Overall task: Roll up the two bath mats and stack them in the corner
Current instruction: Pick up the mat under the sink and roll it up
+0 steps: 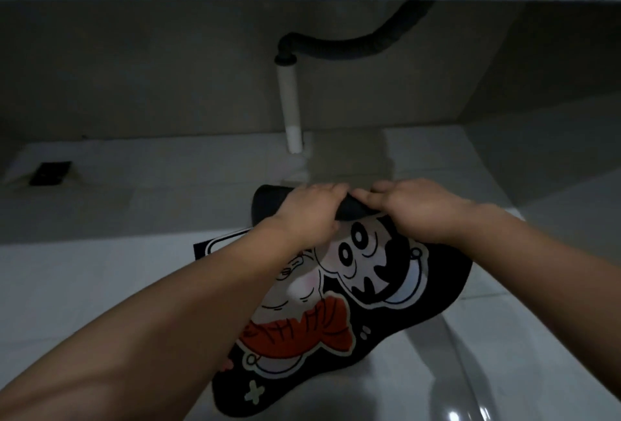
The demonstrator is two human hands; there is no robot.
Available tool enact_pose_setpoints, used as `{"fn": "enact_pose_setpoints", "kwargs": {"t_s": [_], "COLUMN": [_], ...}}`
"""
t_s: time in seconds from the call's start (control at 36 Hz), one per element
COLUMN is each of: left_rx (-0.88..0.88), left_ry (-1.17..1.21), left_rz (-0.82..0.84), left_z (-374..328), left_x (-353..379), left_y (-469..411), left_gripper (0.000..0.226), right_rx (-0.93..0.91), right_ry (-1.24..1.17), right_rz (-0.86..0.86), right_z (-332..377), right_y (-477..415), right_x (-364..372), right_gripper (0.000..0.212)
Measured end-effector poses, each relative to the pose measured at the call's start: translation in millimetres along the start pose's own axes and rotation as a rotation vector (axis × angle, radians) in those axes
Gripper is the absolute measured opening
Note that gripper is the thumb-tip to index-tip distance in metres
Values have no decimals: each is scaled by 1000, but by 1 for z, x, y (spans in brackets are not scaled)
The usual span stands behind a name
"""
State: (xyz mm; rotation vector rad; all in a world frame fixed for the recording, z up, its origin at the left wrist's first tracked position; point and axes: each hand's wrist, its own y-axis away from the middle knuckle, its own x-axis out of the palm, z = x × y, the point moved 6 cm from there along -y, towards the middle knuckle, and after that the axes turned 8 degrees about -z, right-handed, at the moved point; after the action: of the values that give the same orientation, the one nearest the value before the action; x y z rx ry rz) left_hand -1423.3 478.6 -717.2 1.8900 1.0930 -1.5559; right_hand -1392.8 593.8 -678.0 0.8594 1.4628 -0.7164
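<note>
You are looking at a scene where no text, brand, label or number is showing legibly. The bath mat (pixel 363 286) is carrying only cartoon artwork, and a pale cross-shaped mark near its closest edge is the sole sign appearing.

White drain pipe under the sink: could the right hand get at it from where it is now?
Probably yes. The right hand grips the rolled far edge of the black cartoon-print bath mat, and only bare tiled floor lies between it and the white drain pipe. It would have to let go first.
</note>
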Motion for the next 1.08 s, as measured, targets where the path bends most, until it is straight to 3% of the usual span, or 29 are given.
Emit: {"fn": "enact_pose_setpoints", "kwargs": {"t_s": [0.11, 0.22, 0.39, 0.47, 0.58, 0.69, 0.81, 1.0, 1.08], "left_rx": [-93, -69, 1, 56, 50, -5, -36, -62, -92], "left_ry": [-24, -104, -117, -99, -64, -36, 22, 79, 161], "left_rz": [27, 85, 9, -94, -104, 24, 149, 188, 247], "left_z": [6, -3, -24, -33, -26, -12, 0, 9, 12], "left_x": [-23, -50, -119, -137, -123, -96, -84, -83, -82], "left_y": [-4, -12, -20, -18, -15, -7, -2, 1, 5], "left_gripper": [20, 25, 17, 12, 7, 6, 7, 10, 6], "right_rx": [38, 81, -15, -28, -36, -42, -71, 10, -62], "right_ry": [36, 80, 257, 303, 292, 188, 185, 226, 253], "right_rz": [-11, -90, -514, -606, -537, -410, -394, -264, -309], "right_z": [-9, -21, -25, -28, -23, -14, -8, -5, -4], "right_y": [-1, 3, 19, 22, 19, 13, 4, -6, -4], "right_x": [-5, -24, -87, -102, -93, -69, -53, -52, -49], "right_gripper": [71, 73, 64, 60, 56, 58, 42, 52, 58]}}
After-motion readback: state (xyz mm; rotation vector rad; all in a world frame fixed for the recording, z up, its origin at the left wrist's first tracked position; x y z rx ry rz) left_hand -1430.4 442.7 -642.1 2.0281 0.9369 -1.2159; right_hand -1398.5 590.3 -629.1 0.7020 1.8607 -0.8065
